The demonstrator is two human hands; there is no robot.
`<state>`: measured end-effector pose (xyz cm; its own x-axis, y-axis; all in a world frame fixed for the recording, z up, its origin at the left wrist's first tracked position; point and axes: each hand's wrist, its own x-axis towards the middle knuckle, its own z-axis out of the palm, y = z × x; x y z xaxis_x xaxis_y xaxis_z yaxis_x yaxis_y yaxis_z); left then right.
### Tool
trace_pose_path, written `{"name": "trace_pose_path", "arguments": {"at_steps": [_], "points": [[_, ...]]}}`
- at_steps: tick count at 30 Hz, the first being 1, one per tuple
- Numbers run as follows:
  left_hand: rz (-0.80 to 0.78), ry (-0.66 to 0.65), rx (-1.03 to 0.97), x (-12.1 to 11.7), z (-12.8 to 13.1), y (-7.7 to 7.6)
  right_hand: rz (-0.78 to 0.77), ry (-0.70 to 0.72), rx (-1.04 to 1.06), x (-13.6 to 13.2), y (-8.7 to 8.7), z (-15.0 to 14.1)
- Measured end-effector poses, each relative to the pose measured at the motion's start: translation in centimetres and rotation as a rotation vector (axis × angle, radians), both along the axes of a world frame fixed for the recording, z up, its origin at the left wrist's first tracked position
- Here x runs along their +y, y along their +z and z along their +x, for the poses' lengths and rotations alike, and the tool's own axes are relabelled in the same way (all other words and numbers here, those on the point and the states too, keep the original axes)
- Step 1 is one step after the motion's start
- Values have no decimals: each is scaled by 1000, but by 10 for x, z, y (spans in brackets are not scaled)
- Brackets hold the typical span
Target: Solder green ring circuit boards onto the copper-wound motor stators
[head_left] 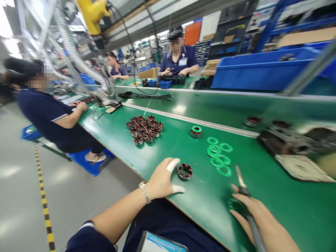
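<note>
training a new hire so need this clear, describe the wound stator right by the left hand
On the green-topped workbench, find the person's left hand, its fingers wrapped in white tape. The wound stator sits just beside those fingers, alone near the bench edge, unlike the tight cluster of stators further along.

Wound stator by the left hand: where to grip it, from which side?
Pinch the outer rim of the wound stator from the side of the left hand, which rests right beside it. It lies flat with its open bore and windings facing up, so a grip from above would probably press on the coils.
</note>
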<state>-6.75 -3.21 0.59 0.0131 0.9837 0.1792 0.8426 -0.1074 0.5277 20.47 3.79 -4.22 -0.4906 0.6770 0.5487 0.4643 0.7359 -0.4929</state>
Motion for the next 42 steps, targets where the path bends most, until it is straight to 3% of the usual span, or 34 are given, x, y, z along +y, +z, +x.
{"name": "trace_pose_path", "arguments": {"at_steps": [2,7,13,18,26,31,37,42], "points": [[-16,105,-33,-1,5,-9,5,110,-75,-10,14,-4],[-30,170,-71,14,16,-16,-121,157,-132,-24,28,-7],[-127,-67,-168,15,9,-12,-154,56,-64,-30,31,-8],[-83,-63,-106,16,16,-14,-176,43,32,-35,38,-19],[-279,-168,-463,4,41,4,-228,-11,217,-45,46,-34],[-260,-205,-404,0,50,9,-244,-35,237,-46,49,-30],[-80,-389,-243,-2,53,9,-268,26,179,-48,43,-22],[-127,-299,-262,1,45,3,-236,-5,126,-46,46,3]]}}
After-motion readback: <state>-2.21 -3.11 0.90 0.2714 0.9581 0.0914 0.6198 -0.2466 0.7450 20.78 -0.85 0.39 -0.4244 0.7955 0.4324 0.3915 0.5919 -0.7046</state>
